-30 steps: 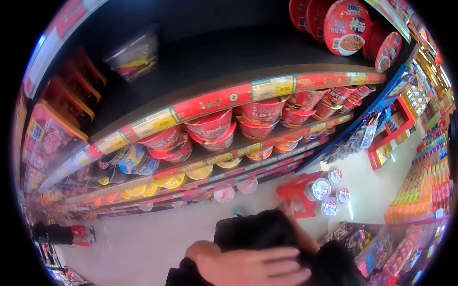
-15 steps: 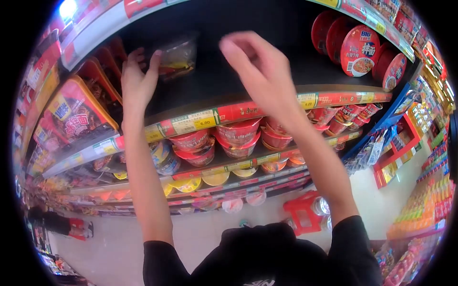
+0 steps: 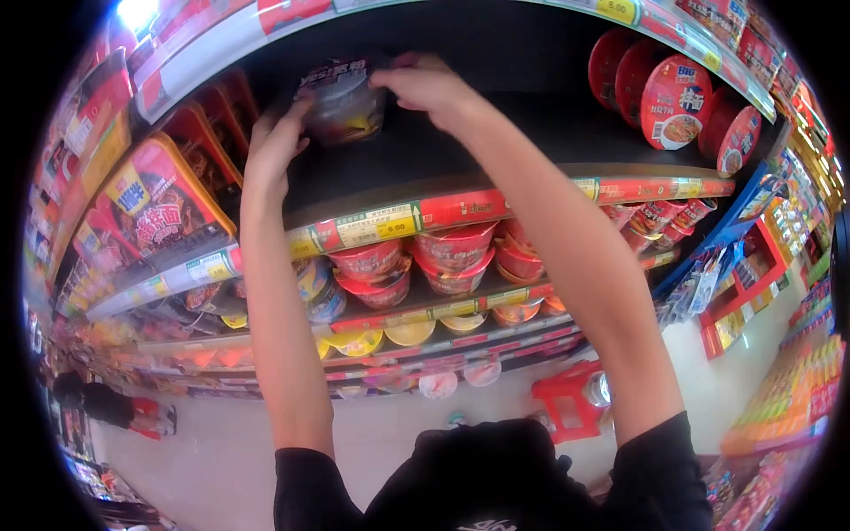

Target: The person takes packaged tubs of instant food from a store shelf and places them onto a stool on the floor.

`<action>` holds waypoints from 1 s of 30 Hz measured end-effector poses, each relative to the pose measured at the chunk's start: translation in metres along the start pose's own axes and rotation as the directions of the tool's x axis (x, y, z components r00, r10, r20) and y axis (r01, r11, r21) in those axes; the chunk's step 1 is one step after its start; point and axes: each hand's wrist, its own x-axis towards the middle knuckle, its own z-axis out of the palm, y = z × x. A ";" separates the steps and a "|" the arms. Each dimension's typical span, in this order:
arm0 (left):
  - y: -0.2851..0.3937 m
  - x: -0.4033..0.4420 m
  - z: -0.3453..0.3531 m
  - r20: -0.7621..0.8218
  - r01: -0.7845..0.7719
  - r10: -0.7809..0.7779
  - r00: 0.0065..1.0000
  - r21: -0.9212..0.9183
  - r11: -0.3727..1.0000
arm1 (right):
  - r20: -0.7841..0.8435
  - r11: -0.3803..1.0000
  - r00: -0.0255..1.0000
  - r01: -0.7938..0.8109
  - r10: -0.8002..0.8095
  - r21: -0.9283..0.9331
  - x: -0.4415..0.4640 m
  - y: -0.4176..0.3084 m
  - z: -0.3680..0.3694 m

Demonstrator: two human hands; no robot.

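Note:
A clear plastic tub with a dark, lettered lid (image 3: 341, 102) is on the dark upper shelf (image 3: 372, 181), its lid tilted toward me. Something yellow shows through its lower side. My left hand (image 3: 276, 150) grips the tub's left side, thumb and fingers curled against it. From the right, my right hand (image 3: 429, 88) closes on the tub's upper right edge; part of its fingers is hidden behind the tub. Whether the tub's base touches the shelf, I cannot tell.
Boxed noodles (image 3: 155, 195) stand at the shelf's left, close to my left hand. Red noodle bowls (image 3: 675, 102) stand on edge at the right. Stacked bowls (image 3: 452, 252) fill the shelf below. A red stool (image 3: 571, 403) is on the floor; another person's legs (image 3: 146, 416) show far left.
My right hand has moved left and closed on the tub. The tub has turned so its lid lettering shows. My left hand has shifted slightly down and right.

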 end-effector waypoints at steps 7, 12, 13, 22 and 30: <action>0.031 -0.039 0.018 -0.062 -0.223 0.217 0.974 -0.111 0.968 | -0.282 0.900 0.892 0.406 -0.353 0.157 -0.095 -0.023 -0.022; 0.045 -0.110 0.059 -0.010 -0.226 0.254 0.967 -0.494 0.840 | -0.253 0.830 0.930 0.356 -0.269 0.429 -0.182 -0.029 -0.076; 0.044 -0.124 0.070 0.010 -0.220 0.272 0.962 -0.558 0.800 | -0.267 0.841 0.919 0.378 -0.290 0.387 -0.201 -0.026 -0.089; 0.022 -0.253 0.150 0.546 0.020 0.182 0.818 -0.343 0.939 | -0.470 0.968 0.878 0.187 -0.089 0.166 -0.387 0.067 -0.145; -0.164 -0.361 0.287 0.984 0.291 -0.062 0.167 0.011 0.957 | -0.576 0.817 0.581 -0.450 0.575 0.361 -0.538 0.214 -0.179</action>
